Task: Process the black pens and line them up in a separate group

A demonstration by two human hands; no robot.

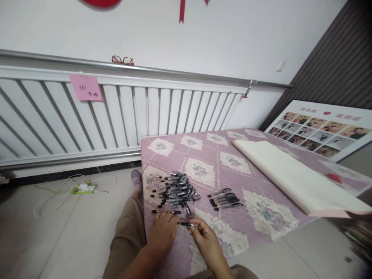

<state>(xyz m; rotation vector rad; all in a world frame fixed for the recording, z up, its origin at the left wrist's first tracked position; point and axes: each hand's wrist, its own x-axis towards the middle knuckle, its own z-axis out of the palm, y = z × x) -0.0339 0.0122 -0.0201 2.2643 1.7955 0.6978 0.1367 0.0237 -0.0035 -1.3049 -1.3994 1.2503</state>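
Observation:
A heap of black pens lies on the pink patterned mattress. To its right, several pens sit side by side in a small row. At the mattress's near edge, my left hand and my right hand meet over one black pen. Both hands pinch it, the left at its left end, the right at its right end. Another single pen lies just above my left hand.
A folded cream sheet lies across the mattress's right side, with a photo collage board behind it. A white radiator lines the wall, carrying a pink note and red glasses. A power strip with cables lies on the floor.

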